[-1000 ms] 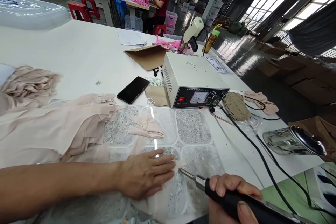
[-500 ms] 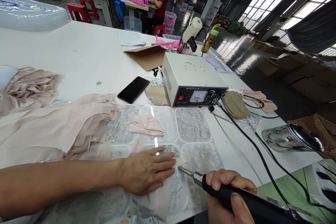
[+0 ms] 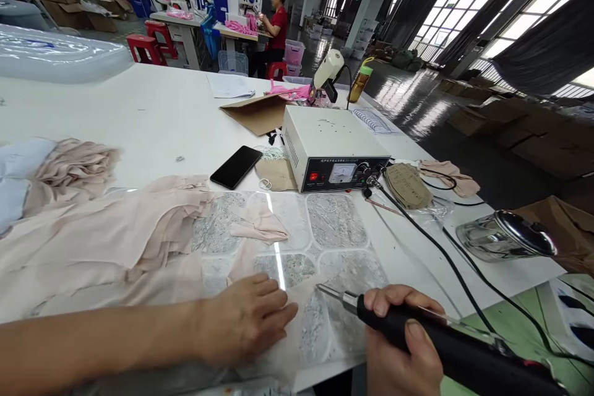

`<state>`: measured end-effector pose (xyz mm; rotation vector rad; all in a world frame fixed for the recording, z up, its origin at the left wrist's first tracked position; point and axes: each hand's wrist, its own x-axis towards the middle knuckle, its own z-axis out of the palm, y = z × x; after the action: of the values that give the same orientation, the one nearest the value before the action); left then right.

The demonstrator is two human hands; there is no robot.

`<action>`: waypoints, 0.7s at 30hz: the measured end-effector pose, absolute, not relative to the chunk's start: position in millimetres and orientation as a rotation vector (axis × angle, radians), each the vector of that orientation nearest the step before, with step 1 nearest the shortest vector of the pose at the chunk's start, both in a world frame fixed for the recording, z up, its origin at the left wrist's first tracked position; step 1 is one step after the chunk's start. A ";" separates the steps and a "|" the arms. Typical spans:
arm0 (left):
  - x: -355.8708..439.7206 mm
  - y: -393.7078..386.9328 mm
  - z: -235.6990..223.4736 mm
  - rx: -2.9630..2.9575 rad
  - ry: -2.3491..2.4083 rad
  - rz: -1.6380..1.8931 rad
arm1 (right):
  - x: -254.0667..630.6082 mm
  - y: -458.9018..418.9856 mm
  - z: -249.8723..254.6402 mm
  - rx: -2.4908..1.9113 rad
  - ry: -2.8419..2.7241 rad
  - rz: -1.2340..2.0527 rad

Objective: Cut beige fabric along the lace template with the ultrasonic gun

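Note:
My left hand (image 3: 250, 318) rests on the patterned mat (image 3: 341, 219), its fingers curled in and closed on a thin beige fabric piece (image 3: 301, 297). In my right hand (image 3: 403, 334) is an ultrasonic welding handpiece (image 3: 468, 346) with a black grip. Its narrow metal tip points left and lies at the fabric's upper right edge; whether it touches the fabric I cannot tell. A small folded beige scrap (image 3: 262, 226) lies further up the mat. To the left is a layered stack of beige fabric pieces (image 3: 106, 235).
Behind the mat sit a white control box (image 3: 338, 133), a black phone (image 3: 236, 167) and a cardboard piece (image 3: 257, 114). A black cable (image 3: 431, 241) runs to the handpiece. On the right are a metal canister (image 3: 503, 238) and tan card templates (image 3: 408, 185). Another person (image 3: 278, 25) sits sewing beyond.
My left hand has gone from lying flat with fingers spread to curled, and it has drawn slightly left and down. The fabric's upper edge has shifted. The handpiece stays nearly in place.

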<state>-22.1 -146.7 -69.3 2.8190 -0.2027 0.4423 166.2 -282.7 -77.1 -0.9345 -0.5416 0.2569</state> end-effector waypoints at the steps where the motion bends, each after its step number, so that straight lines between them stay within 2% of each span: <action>1: -25.7 -153.6 -69.0 2.840 -0.159 0.408 | 166.7 -280.1 -78.8 -0.928 -0.562 0.266; 5: -35.2 -163.6 -72.1 2.954 -0.086 0.360 | 168.2 -274.9 -81.3 -0.931 -0.622 0.276; 10: -34.3 -139.2 -68.2 3.029 -0.235 0.343 | 168.0 -287.7 -73.3 -1.000 -0.599 0.224; 21: -15.0 -149.5 -76.5 2.956 -0.133 0.419 | 168.7 -300.5 -71.0 -1.000 -0.610 0.213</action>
<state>-15.0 -149.5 -76.5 2.9558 -0.1330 0.4193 168.7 -300.5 -71.0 -1.0004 -0.6101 0.2133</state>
